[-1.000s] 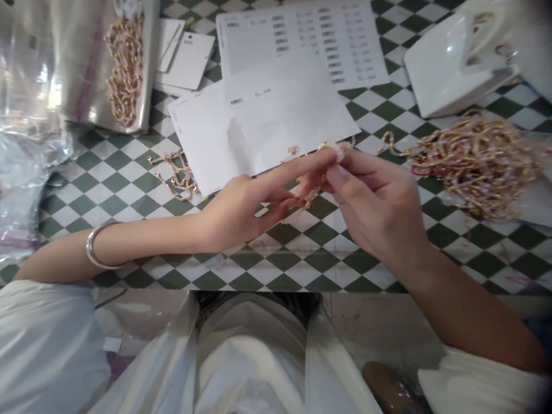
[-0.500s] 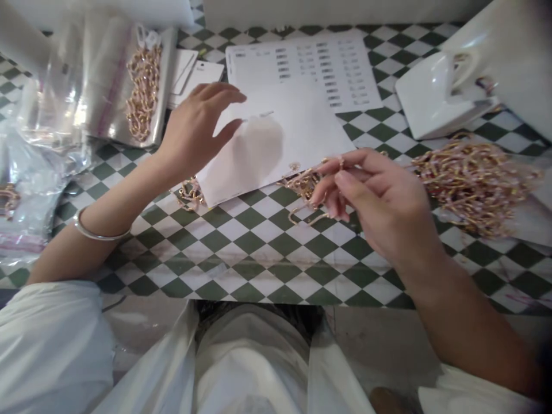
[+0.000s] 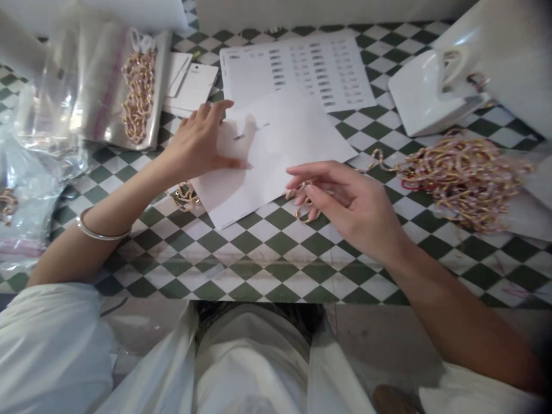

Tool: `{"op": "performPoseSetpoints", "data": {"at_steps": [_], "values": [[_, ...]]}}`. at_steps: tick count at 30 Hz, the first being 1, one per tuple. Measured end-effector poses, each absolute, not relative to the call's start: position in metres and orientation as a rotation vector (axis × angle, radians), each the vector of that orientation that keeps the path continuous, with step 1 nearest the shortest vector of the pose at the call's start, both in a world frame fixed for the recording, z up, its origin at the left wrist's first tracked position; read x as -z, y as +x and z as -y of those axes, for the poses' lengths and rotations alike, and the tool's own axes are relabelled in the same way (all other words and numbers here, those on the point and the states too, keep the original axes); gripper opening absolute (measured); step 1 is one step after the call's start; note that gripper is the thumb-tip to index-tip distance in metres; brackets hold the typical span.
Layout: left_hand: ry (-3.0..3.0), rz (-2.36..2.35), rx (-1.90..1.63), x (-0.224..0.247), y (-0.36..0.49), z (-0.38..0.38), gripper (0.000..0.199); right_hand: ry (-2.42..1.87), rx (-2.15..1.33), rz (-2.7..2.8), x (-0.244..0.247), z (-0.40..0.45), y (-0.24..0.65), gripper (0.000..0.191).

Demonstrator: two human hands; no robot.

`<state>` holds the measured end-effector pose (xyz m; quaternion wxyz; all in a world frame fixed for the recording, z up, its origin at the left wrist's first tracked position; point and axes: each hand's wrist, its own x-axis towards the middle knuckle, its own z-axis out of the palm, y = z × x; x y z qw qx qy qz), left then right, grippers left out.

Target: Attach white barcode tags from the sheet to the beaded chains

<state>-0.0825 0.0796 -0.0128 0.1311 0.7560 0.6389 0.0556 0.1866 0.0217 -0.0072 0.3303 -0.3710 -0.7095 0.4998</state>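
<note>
My left hand [image 3: 198, 141], with a silver bangle on its wrist, has its fingers spread over the left part of a white paper sheet [image 3: 288, 138]. Its thumb reaches low across the paper, on or just above it. A few small printed labels show near the fingers. My right hand [image 3: 349, 207] hovers by the sheet's lower right edge, index finger and thumb apart, the other fingers curled and partly hidden. Just beneath and behind those fingers is a beaded chain [image 3: 304, 215]; a firm grip on it is not visible. Another bit of chain [image 3: 185, 195] pokes out by the sheet's lower left corner.
A heap of pink and gold beaded chains [image 3: 470, 178] lies at right, below a white glossy holder [image 3: 422, 98]. Behind is a printed label sheet [image 3: 345, 75]. White cards [image 3: 196, 80], a bagged chain bundle [image 3: 138, 98] and clear plastic bags [image 3: 34, 190] are at left.
My left hand has spread wider, its thumb moving down over the paper. My right hand has shifted left toward the sheet, its index finger and thumb parting. The sheet's lower corner has slid slightly toward me.
</note>
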Motion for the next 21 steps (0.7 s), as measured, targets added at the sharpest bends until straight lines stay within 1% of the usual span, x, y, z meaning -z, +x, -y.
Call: {"op": "performPoseSetpoints", "data": {"at_steps": [3, 6, 11, 14, 18, 21], "values": [[2.219, -1.811, -0.157, 0.015, -0.082, -0.079, 0.125, -0.976, -1.273, 1.840, 0.008, -0.022, 0.185, 0.027], [2.218, -1.773, -0.183, 0.016, -0.079, -0.075, 0.119, -0.956, -1.178, 1.874, 0.012, -0.023, 0.185, 0.029], [2.118, -1.631, -0.277, 0.005, -0.062, -0.055, 0.098, -0.957, -0.789, 2.114, 0.018, -0.020, 0.180, 0.030], [2.244, -1.578, -0.363, -0.006, -0.048, -0.037, 0.085, -0.957, -0.551, 2.218, 0.017, -0.015, 0.175, 0.032], [2.494, -1.563, -0.473, -0.016, -0.031, -0.013, 0.062, -0.959, -0.403, 2.202, 0.009, -0.007, 0.172, 0.035], [2.628, -1.626, -0.399, -0.018, -0.023, -0.003, 0.044, -0.926, -0.322, 2.203, 0.004, -0.003, 0.173, 0.035]]}}
